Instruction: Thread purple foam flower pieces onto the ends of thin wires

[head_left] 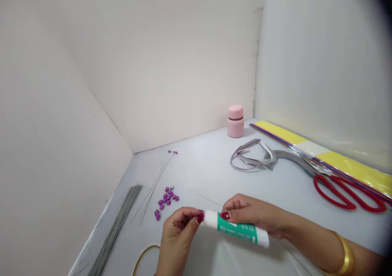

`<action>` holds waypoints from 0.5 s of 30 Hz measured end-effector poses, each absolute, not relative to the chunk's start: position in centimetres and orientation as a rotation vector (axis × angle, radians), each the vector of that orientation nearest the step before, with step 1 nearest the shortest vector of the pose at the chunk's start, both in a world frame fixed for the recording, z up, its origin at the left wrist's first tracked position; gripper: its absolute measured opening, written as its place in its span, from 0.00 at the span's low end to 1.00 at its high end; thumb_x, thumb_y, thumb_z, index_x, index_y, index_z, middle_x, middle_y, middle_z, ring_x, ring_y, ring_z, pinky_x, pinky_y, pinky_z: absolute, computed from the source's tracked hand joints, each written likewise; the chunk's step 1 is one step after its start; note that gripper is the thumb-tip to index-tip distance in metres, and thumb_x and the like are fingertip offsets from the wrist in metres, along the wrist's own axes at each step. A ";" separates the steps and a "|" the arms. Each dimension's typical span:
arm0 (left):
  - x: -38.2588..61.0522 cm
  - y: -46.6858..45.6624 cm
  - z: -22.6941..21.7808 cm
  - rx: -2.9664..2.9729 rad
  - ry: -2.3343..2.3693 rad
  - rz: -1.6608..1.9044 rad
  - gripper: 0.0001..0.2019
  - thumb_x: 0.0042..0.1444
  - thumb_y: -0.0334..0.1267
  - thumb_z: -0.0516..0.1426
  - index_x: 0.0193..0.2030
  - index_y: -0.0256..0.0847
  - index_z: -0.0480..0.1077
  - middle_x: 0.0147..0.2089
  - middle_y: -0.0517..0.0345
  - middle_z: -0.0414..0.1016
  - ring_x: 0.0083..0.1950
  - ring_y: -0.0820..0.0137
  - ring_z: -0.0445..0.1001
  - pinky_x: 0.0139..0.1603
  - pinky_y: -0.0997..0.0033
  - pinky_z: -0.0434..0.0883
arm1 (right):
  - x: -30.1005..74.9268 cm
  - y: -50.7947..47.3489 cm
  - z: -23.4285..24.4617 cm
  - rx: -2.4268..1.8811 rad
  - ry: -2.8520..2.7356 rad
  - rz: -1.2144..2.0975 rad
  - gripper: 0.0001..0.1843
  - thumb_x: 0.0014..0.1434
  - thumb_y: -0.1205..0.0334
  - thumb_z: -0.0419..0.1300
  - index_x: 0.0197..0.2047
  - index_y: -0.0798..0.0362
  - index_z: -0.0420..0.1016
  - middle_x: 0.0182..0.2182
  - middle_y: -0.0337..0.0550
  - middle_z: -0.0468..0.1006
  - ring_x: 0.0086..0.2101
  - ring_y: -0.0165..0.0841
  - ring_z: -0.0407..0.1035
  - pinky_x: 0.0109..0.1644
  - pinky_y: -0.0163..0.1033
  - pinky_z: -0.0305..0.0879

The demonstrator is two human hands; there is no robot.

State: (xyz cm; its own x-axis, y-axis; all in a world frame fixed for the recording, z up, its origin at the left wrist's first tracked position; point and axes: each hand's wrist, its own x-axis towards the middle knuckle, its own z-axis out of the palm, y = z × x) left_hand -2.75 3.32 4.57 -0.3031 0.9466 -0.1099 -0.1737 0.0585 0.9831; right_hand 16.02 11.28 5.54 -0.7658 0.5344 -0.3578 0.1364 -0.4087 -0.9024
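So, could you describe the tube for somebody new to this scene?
Above the table's near part, find the right hand. It holds the tube, white cap toward the left hand. Its green band distinguishes it from the pink jar and purple stars.

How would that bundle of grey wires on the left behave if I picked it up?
The wire bundle is likely fairly stiff, since its thin strands lie nearly straight. It may splay or shed some, with no band visible.

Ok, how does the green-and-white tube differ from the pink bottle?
The tube is green and white; the bottle is mostly pink. The tube is held slanted in the right hand; the bottle stands upright on the table. The tube is long and slim; the bottle is stout.
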 end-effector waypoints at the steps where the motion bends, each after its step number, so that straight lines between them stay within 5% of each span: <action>1: -2.8 3.3 4.5 0.844 1.336 1.441 0.04 0.40 0.35 0.65 0.23 0.38 0.75 0.26 0.56 0.80 0.29 0.73 0.73 0.31 0.78 0.67 | 16.0 11.4 5.6 -0.924 -1.545 2.252 0.16 0.46 0.52 0.64 0.27 0.59 0.74 0.19 0.35 0.65 0.21 0.23 0.54 0.24 0.28 0.48; 9: -3.2 3.6 4.0 0.761 1.303 1.514 0.07 0.40 0.33 0.65 0.23 0.39 0.70 0.24 0.62 0.79 0.27 0.78 0.72 0.31 0.81 0.67 | 16.2 11.8 5.5 -0.891 -1.554 2.258 0.17 0.46 0.51 0.64 0.26 0.59 0.72 0.19 0.33 0.63 0.20 0.22 0.53 0.23 0.27 0.47; 15: -2.8 3.3 4.3 0.813 1.299 1.512 0.07 0.41 0.35 0.65 0.20 0.38 0.71 0.27 0.56 0.80 0.31 0.72 0.75 0.34 0.77 0.68 | 16.0 11.6 5.5 -0.898 -1.542 2.270 0.17 0.45 0.52 0.64 0.27 0.60 0.73 0.19 0.34 0.64 0.20 0.21 0.54 0.22 0.26 0.49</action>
State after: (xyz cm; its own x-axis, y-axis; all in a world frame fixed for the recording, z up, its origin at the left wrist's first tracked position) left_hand -2.81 3.28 4.28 -0.3285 0.9399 -0.0936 -0.2339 0.0150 0.9721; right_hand 15.98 11.59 5.49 -0.7775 0.5244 -0.3471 0.1293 -0.4069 -0.9043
